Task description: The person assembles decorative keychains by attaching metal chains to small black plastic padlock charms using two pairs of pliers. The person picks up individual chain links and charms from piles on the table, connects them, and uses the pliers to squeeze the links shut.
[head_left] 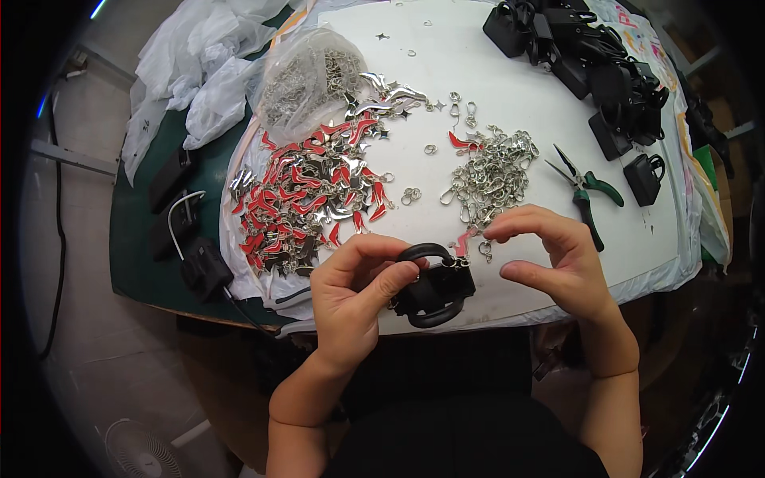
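Observation:
My left hand (355, 291) grips a small black mini handbag (434, 291) with two curved handles, close to the table's front edge. At the bag's upper right corner, by a metal ring or clasp, is a pinkish-red high-heel shoe charm (462, 244); whether it is attached I cannot tell. My right hand (562, 259) is beside it, thumb and fingers apart, with nothing visible between them. Beyond the right hand lies a pile of silver swivel clasps (498, 171). Left of it spreads a heap of red and silver shoe charms (307, 187), some with star pieces.
A clear plastic bag (311, 76) of metal parts stands at the far left of the white board (430, 72). Green-handled pliers (586, 191) lie at right. Several black mini bags (590, 72) pile up at the far right. A black adapter with cable (203, 267) sits at left.

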A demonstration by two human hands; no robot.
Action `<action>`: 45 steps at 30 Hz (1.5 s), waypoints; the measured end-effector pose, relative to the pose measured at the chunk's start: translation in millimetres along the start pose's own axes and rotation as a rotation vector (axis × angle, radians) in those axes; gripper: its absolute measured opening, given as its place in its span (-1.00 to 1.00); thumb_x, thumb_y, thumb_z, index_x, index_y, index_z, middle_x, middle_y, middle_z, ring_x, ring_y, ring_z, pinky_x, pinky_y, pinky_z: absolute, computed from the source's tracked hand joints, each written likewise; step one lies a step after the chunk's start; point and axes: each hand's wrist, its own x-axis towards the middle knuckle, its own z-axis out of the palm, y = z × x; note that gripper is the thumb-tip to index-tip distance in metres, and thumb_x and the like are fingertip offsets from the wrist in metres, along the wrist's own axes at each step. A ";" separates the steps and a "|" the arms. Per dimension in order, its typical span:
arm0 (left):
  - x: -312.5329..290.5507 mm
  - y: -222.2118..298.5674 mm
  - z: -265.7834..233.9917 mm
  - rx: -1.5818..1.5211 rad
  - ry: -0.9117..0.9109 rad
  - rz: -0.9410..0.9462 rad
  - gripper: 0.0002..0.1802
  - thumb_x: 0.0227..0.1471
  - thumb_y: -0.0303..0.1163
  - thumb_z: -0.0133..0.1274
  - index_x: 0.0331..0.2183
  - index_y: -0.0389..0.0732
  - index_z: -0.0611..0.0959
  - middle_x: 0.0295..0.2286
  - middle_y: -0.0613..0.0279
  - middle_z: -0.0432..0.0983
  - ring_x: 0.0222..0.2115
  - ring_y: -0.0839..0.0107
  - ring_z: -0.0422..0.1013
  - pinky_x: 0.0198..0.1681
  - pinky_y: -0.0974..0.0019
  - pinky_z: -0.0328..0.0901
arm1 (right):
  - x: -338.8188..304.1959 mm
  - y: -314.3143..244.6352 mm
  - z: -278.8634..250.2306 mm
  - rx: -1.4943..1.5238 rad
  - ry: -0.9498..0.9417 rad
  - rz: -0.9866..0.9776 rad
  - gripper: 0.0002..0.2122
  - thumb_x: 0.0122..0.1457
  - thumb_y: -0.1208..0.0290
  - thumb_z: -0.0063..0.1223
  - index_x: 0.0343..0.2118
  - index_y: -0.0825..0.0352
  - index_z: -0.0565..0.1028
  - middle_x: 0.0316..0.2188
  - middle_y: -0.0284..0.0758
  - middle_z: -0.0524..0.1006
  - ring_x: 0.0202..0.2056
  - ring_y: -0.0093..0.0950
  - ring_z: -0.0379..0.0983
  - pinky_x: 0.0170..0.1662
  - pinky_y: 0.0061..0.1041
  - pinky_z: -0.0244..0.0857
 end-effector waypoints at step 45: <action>95.5 21.3 -8.6 1.228 -0.449 0.035 -0.79 -0.12 -0.44 0.31 -0.38 -0.26 0.64 -0.44 0.23 0.57 -0.43 0.42 0.46 -0.32 0.32 0.33 | -78.0 -53.3 -68.1 0.332 -1.382 -1.330 -0.73 0.21 0.40 0.06 -0.16 0.53 0.54 -0.18 -0.10 0.53 -0.18 -0.31 0.43 -0.19 -0.43 0.33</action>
